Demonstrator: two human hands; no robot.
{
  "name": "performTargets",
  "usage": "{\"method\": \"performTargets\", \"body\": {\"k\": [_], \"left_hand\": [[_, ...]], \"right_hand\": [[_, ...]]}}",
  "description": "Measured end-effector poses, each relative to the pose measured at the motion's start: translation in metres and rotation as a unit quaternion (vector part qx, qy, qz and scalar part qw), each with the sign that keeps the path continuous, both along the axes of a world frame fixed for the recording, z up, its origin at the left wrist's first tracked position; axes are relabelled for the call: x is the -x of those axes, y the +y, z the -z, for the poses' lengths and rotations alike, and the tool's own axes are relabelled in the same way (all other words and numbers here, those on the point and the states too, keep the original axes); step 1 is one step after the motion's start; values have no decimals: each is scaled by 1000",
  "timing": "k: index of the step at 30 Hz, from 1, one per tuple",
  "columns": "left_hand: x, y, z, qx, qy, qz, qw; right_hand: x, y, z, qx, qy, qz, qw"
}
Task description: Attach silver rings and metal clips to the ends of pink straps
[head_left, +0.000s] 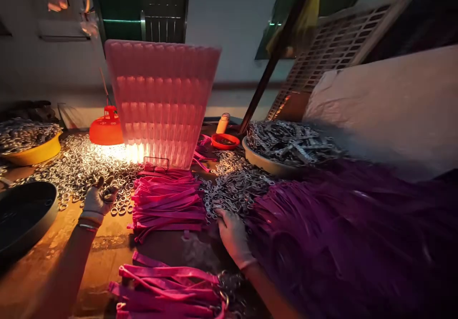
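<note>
L hand [100,199] is pointing twd back edge of table [102,258], fingers curling among metal rings [67,176]. R hand [234,237] is resting palm-down at metal clasps [232,185]; can't tell if either's pinching.

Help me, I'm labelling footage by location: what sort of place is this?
Probably a small workshop, judging by the heap of loose metal rings, the pale basin piled with metal pieces and the pink straps.

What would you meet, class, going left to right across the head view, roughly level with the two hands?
Dark round basin → left hand → farther pink strap bundle → right hand → purple strap heap
</note>
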State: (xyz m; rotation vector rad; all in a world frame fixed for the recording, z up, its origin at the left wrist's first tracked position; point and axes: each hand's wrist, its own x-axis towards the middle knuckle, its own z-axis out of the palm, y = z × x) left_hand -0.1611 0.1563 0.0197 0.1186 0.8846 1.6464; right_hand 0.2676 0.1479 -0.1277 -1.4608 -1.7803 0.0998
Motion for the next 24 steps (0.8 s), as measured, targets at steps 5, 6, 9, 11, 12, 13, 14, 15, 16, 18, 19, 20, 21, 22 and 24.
{"method": "performTargets", "body": {"k": [5, 6, 9, 11, 12, 13, 14, 15, 16, 18, 19, 20, 21, 22, 24], "left_hand": [[-61, -53, 9, 57, 12, 106, 993], [-78, -65, 12, 69, 13, 133, 989], [-134, -99, 23, 81, 67, 252, 962], [-164, -120, 32, 55, 126, 320, 937], [-176, -129, 37, 37, 148, 342, 927], [-184, -137, 42, 22, 161, 360, 919], [-190, -143, 47, 10, 168, 371, 913], [-193, -149, 52, 3, 169, 378, 910], [-194, -152, 57, 0, 167, 382, 909], [-193, -156, 64, 4, 163, 389, 907], [-192, -157, 68, 6, 162, 394, 905], [-191, -157, 70, 8, 161, 397, 903], [-190, -157, 73, 9, 160, 399, 903], [-189, -157, 75, 10, 159, 399, 903], [-189, -158, 79, 11, 156, 395, 905]], "right_hand": [[7, -29, -32, 39, 116, -104, 987], [14, -39, -42, 69, 164, -145, 973], [38, -68, -76, 137, 219, -242, 935], [53, -82, -96, 131, 207, -267, 932], [58, -87, -103, 120, 189, -282, 933], [63, -91, -109, 112, 167, -296, 934], [67, -93, -113, 107, 144, -310, 934], [70, -95, -116, 106, 119, -326, 932], [72, -96, -117, 111, 96, -345, 927], [75, -98, -119, 128, 58, -388, 911], [77, -99, -120, 139, 44, -407, 902], [78, -99, -122, 150, 33, -422, 894], [79, -100, -123, 161, 24, -431, 888], [79, -101, -124, 170, 18, -434, 885], [80, -104, -126, 184, 9, -431, 883]]}}
